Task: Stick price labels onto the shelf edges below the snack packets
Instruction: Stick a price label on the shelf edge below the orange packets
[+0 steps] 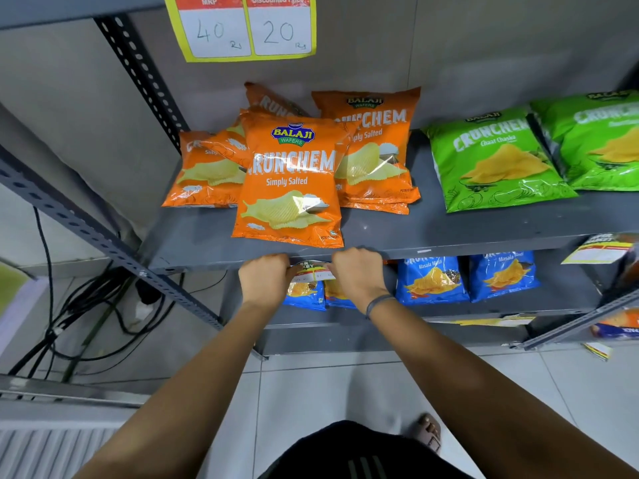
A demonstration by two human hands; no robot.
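Note:
A yellow, red and white price label point(312, 270) lies against the front edge of the grey metal shelf point(207, 261), directly below the front orange Crunchem packet point(288, 188). My left hand point(264, 278) grips the label's left end and my right hand point(359, 274) grips its right end, both pressed to the shelf edge. Only the label's middle shows between my fingers. More orange packets point(377, 150) lie behind.
Green packets point(494, 160) lie on the same shelf to the right, with another label point(598, 250) on the edge below them. Blue packets point(432, 281) fill the lower shelf. A large price label point(242, 25) hangs on the shelf above. Black cables point(86, 305) trail on the floor, left.

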